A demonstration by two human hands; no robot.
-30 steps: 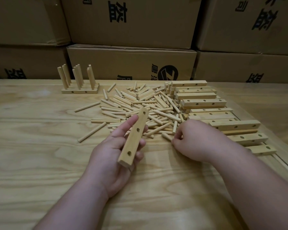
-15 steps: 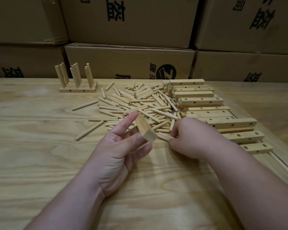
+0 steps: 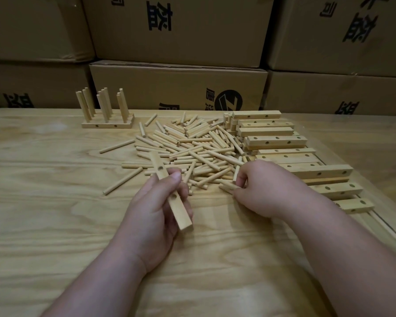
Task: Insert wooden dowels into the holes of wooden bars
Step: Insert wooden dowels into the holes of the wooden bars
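Left hand (image 3: 157, 208) is gripping a wooden bar (image 3: 170, 191) above the surface (image 3: 44, 202), thumb on top, fingers curled underneath, holes facing up. Right hand (image 3: 264, 188) is pinching a dowel (image 3: 226, 188) at the near edge of the dowel pile (image 3: 192, 147).
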